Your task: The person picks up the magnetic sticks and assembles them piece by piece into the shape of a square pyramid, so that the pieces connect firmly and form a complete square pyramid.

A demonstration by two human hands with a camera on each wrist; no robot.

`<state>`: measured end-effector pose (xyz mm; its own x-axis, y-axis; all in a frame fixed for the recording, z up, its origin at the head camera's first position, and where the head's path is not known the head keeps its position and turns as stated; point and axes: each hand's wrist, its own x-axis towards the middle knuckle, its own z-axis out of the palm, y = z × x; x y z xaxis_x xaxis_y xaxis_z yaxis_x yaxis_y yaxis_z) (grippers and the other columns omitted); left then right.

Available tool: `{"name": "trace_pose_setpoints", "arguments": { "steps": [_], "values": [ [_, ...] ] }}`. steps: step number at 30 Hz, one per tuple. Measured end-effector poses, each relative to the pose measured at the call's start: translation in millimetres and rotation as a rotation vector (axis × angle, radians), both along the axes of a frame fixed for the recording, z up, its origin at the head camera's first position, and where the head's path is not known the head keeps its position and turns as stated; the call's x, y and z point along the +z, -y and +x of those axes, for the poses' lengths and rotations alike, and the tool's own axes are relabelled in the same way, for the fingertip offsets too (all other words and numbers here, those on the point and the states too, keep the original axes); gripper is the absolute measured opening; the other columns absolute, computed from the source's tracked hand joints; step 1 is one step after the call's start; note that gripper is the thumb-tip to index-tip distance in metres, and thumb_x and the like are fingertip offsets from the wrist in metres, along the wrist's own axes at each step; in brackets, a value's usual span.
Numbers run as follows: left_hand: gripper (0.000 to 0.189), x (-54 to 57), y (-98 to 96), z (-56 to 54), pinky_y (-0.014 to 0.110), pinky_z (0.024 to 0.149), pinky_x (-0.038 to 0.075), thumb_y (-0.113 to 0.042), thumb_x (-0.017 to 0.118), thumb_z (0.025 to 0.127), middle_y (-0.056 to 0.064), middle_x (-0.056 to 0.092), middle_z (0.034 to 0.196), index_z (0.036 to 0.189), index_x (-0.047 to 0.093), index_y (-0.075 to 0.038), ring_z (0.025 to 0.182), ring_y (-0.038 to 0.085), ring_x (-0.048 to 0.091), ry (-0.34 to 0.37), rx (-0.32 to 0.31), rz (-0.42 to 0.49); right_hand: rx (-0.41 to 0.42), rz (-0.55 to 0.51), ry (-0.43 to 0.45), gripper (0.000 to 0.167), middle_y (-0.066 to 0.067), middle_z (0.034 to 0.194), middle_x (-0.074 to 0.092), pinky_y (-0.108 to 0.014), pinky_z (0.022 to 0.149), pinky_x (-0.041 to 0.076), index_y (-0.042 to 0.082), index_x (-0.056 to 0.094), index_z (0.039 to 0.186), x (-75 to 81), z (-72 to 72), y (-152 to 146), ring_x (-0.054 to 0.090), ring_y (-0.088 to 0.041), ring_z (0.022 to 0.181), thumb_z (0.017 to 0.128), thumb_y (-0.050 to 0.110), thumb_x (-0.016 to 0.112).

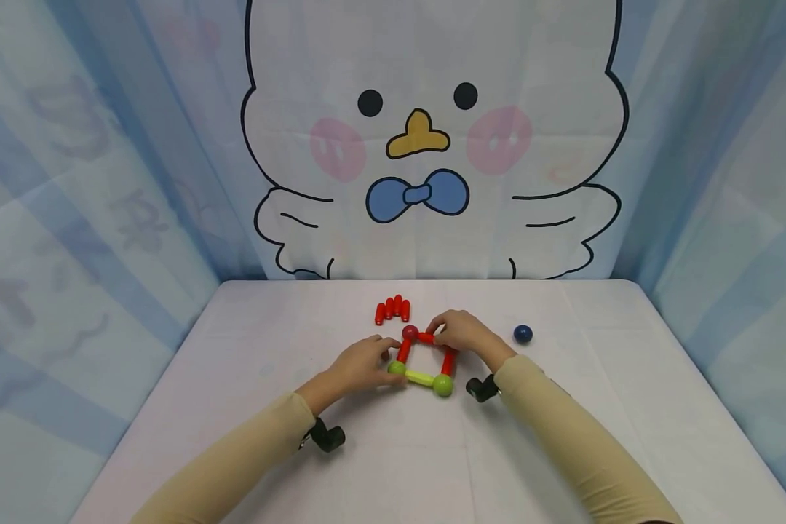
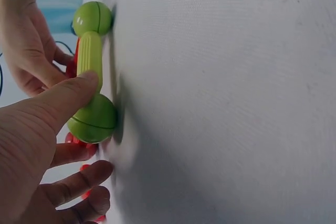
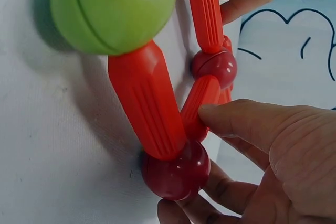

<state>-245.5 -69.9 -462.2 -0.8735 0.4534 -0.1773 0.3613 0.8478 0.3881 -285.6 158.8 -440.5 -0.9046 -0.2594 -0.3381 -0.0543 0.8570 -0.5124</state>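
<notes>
A four-sided frame of toy balls and rods lies on the table, with two light green balls [image 1: 442,385] joined by a yellow-green rod [image 1: 420,378] along the near side. Red rods [image 3: 147,100] form its other sides, and dark red balls [image 3: 176,170] its far corners. My left hand [image 1: 364,362] grips the near left corner, thumb on the yellow-green rod beside the ball and index finger behind. At the far right corner, my right hand [image 1: 465,332] holds the far red rod [image 3: 201,98] with its thumb, fingers round the dark red ball, which the hand hides in the head view.
Several loose red rods [image 1: 393,309] lie side by side behind the frame. A dark blue ball [image 1: 522,334] sits to the right of my right hand. A curtain with a cartoon bird [image 1: 426,240] hangs at the table's back edge.
</notes>
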Motion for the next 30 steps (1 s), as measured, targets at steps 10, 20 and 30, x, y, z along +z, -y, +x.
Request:
{"name": "trace_pose_setpoints", "arguments": {
  "steps": [10,20,30],
  "values": [
    [0.07,-4.0,-5.9,3.6,0.033,0.082,0.055,-0.051,0.085,0.081,0.002,0.067,0.106,0.135,0.063,-0.013,0.09,0.015,0.059,-0.023,-0.018,0.05,0.042,-0.023,-0.046,0.028,-0.013,0.117,0.071,-0.035,0.086,0.053,0.011,0.074,0.126,-2.7,-0.8,-5.9,0.06,-0.022,0.093,0.099,0.012,0.065],
    [0.063,-4.5,-5.3,5.2,0.029,0.077,0.052,-0.057,0.083,0.08,-0.003,0.064,0.1,0.128,0.066,-0.019,0.088,0.013,0.057,0.01,-0.036,0.057,-0.027,-0.056,-0.154,0.048,-0.018,0.136,0.058,-0.051,0.102,0.053,0.014,0.063,0.14,-8.0,15.5,-28.0,0.058,-0.035,0.119,0.097,0.035,0.069],
    [0.032,-9.7,5.7,8.6,0.025,0.075,0.051,-0.039,0.082,0.087,-0.007,0.063,0.093,0.11,0.07,-0.02,0.087,0.013,0.056,0.068,-0.116,0.211,-0.225,-0.244,0.024,0.05,-0.015,0.108,0.074,-0.031,0.072,0.06,0.001,0.056,0.14,-10.6,57.0,-65.1,0.068,-0.019,0.077,0.1,0.027,0.067]
  ]
}}
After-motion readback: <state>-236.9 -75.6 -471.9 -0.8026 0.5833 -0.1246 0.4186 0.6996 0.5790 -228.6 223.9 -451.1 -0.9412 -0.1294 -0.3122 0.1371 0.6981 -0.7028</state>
